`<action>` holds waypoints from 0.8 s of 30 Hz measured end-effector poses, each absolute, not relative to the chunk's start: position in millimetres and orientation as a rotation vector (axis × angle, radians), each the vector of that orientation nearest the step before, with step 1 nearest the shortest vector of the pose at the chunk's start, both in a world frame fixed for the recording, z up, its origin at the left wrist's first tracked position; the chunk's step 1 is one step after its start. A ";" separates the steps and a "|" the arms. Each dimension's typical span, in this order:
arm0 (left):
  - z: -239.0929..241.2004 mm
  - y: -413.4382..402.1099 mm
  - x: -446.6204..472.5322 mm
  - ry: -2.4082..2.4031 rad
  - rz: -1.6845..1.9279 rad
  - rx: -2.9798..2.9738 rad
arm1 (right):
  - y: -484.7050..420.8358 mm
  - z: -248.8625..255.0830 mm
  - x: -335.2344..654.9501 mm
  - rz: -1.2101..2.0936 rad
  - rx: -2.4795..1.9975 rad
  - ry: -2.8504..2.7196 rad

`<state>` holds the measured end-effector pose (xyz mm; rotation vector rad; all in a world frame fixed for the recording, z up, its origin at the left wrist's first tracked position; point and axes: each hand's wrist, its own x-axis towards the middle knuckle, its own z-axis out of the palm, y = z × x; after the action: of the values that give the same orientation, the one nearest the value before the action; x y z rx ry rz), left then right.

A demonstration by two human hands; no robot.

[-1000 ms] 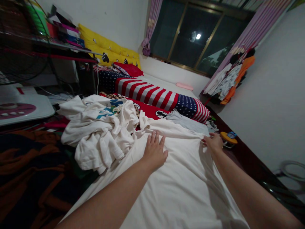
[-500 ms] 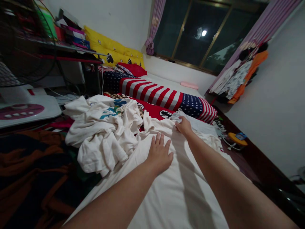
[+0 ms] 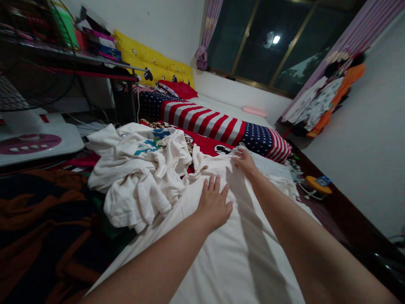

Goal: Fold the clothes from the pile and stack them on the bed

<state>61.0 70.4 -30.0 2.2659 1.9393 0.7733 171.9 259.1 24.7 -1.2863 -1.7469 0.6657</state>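
A white shirt [image 3: 221, 261] lies spread out in front of me, with soft creases and a small dark mark near its far end that looks like a label. My left hand [image 3: 214, 204] rests flat on its middle, fingers spread and palm down. Farther off and to the right, my right hand [image 3: 246, 164] touches the shirt's far edge with its fingers stretched out and apart. Left of my hands is a crumpled heap of white clothing [image 3: 142, 169] with a blue-green print. A pale grey-white cloth [image 3: 268, 162] lies just beyond my right hand.
Dark blue and brown fabric [image 3: 41, 236] fills the lower left, beside a fan base [image 3: 41, 139]. Behind stands a bed with a stars-and-stripes cover [image 3: 205, 122]. A small yellow stool [image 3: 318, 185] stands at right; clothes [image 3: 329, 101] hang by the window.
My right hand's fingers have gone from pinched on the shirt's far edge to spread over it. My left hand stays flat in place. The view has shifted slightly.
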 end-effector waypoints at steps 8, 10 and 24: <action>-31.5 71.3 60.9 1.939 0.764 2.291 | 130.9 9.6 224.0 0.418 -1.194 -2.185; -32.3 71.6 60.9 1.942 0.750 2.295 | 90.5 3.0 249.1 0.378 -1.241 -2.326; -32.7 71.7 59.2 1.958 0.691 2.357 | 92.5 8.3 417.4 -0.100 -1.916 -1.611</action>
<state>59.2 71.7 -32.7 2.3570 1.9581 0.6906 417.4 92.5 8.3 -1.9165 -1.6105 -0.1002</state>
